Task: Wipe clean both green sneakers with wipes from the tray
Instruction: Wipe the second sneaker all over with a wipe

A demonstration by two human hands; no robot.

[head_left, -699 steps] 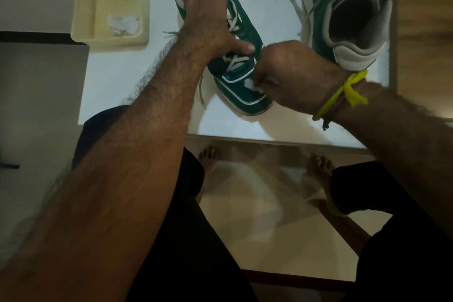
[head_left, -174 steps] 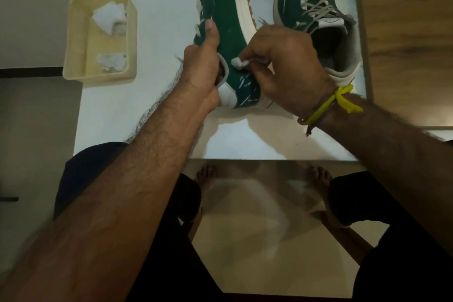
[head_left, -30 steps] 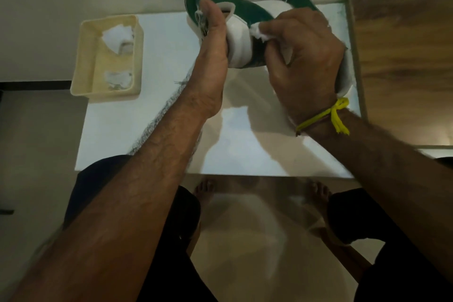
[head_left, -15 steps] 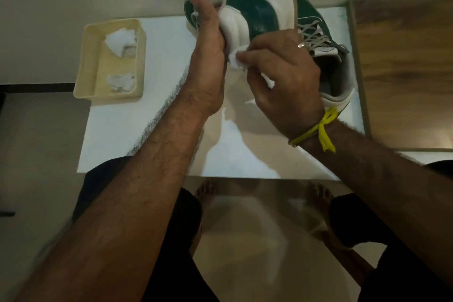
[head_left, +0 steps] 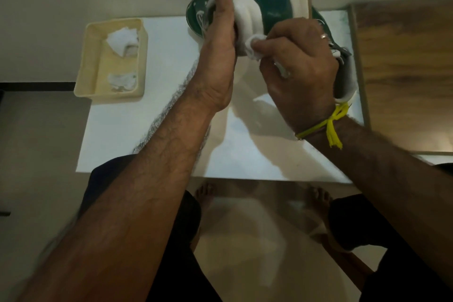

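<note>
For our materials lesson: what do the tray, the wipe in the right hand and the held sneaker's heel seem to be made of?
Tray: likely moulded plastic, cream, smooth with thin rims.
Wipe pinched in the right hand: soft paper or nonwoven cloth, white and crumpled.
Held sneaker, gripped by the left hand: green panels with a slight sheen, perhaps synthetic leather; white heel looks padded, material unclear.

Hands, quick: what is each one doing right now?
Left hand: grips the raised green-and-white sneaker, lifted off the table.
Right hand: pinches a crumpled white wipe against its heel.
</note>
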